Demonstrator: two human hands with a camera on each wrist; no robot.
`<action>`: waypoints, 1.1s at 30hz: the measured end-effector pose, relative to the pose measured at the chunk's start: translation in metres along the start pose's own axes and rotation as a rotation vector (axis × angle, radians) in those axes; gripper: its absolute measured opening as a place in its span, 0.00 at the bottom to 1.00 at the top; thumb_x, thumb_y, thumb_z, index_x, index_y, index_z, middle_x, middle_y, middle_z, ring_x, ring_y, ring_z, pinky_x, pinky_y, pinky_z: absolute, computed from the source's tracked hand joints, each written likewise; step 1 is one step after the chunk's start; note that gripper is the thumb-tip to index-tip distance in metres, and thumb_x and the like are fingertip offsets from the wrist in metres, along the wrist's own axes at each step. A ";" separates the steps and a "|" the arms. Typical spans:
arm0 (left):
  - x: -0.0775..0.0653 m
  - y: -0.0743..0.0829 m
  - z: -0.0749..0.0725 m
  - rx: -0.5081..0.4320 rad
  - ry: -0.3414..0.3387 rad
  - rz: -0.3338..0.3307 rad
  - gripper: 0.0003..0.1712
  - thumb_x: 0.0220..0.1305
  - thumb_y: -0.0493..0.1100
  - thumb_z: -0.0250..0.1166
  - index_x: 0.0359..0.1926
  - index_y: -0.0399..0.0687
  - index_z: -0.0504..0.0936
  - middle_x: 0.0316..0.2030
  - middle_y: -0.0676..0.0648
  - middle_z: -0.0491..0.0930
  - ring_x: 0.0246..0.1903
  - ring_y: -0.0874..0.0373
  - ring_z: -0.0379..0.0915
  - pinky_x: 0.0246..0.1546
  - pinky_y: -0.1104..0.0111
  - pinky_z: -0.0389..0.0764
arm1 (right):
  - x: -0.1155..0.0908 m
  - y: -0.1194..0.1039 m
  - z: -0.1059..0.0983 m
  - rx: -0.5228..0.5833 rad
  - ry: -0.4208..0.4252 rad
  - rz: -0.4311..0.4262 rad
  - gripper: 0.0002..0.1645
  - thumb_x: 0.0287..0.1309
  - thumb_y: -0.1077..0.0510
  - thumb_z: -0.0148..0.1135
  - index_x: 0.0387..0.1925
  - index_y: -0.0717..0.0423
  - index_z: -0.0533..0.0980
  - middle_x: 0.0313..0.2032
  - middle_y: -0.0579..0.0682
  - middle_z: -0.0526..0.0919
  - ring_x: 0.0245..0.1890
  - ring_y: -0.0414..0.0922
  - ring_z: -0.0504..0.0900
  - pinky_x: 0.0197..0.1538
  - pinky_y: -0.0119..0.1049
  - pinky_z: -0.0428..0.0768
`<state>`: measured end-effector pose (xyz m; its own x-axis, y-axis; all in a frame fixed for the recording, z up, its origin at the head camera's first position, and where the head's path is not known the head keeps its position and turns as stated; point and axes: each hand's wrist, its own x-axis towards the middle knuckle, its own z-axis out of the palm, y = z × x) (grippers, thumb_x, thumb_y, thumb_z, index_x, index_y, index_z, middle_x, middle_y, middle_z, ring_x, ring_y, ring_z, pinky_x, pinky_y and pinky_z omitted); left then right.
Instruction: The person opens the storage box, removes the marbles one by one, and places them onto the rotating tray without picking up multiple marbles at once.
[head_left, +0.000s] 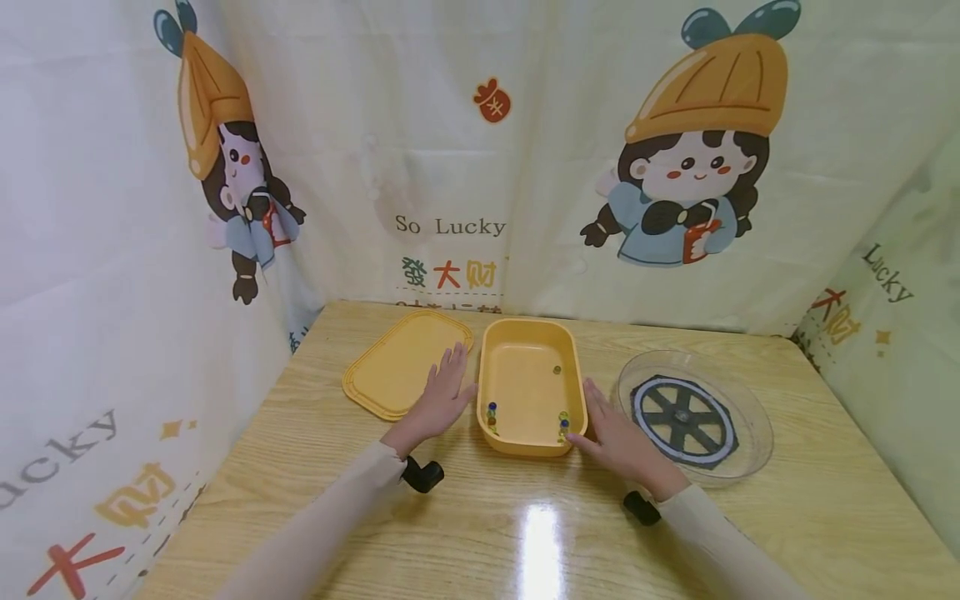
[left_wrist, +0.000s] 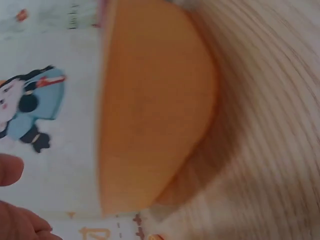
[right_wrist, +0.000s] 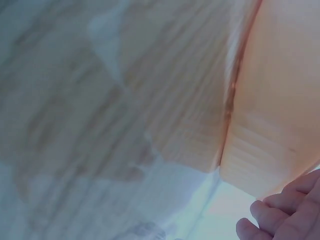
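The right hand (head_left: pixel 618 437) lay at the near right corner of the yellow box (head_left: pixel 525 448), its thumb at the rim and its fingers stretched along the outside of the right wall, not clamped. The left hand (head_left: pixel 435 404) was slightly farther off, fingers straight, its thumb tip right by the left wall; whether it touched I could not tell. The box thus stood between the two hands, its long axis running near to far, the right hand seemingly closer to it. Inside, one bead cluster (head_left: pixel 492 417) sat near left, another cluster (head_left: pixel 564 423) near right, and a lone bead (head_left: pixel 557 369) toward the far right. A clear round dish (head_left: pixel 763 433) stood right of the right hand; a flat yellow lid (head_left: pixel 397 367) lay far left.
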<state>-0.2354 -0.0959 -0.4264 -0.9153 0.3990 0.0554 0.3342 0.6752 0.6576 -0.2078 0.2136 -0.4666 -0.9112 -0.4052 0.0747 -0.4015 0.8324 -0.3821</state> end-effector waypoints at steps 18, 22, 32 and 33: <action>0.015 -0.014 0.033 0.596 -0.056 0.063 0.39 0.73 0.54 0.42 0.73 0.35 0.41 0.74 0.38 0.41 0.74 0.44 0.36 0.71 0.47 0.42 | 0.012 -0.003 -0.003 -0.256 0.086 -0.098 0.40 0.68 0.47 0.46 0.70 0.69 0.50 0.72 0.64 0.50 0.71 0.60 0.51 0.69 0.55 0.58; 0.012 -0.010 0.037 0.651 -0.057 0.071 0.39 0.73 0.54 0.42 0.72 0.34 0.43 0.73 0.37 0.43 0.74 0.44 0.37 0.71 0.47 0.44 | 0.007 -0.003 -0.005 -0.298 0.098 -0.111 0.39 0.67 0.49 0.49 0.69 0.70 0.53 0.70 0.64 0.53 0.71 0.61 0.54 0.69 0.55 0.58; 0.003 0.004 0.046 0.652 -0.024 0.098 0.38 0.72 0.53 0.43 0.71 0.32 0.47 0.72 0.36 0.48 0.73 0.44 0.40 0.71 0.47 0.46 | -0.008 0.001 -0.008 -0.355 0.119 -0.129 0.38 0.64 0.50 0.51 0.67 0.71 0.57 0.69 0.65 0.57 0.70 0.60 0.57 0.67 0.55 0.61; 0.002 0.005 0.047 0.649 -0.022 0.096 0.38 0.72 0.53 0.43 0.72 0.32 0.47 0.72 0.36 0.48 0.73 0.44 0.40 0.71 0.48 0.46 | -0.009 0.002 -0.008 -0.359 0.119 -0.130 0.39 0.64 0.50 0.52 0.67 0.70 0.57 0.69 0.65 0.57 0.70 0.60 0.57 0.67 0.55 0.61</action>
<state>-0.2248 -0.0623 -0.4582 -0.8719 0.4845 0.0713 0.4887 0.8702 0.0632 -0.2009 0.2217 -0.4604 -0.8465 -0.4867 0.2157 -0.5017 0.8649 -0.0175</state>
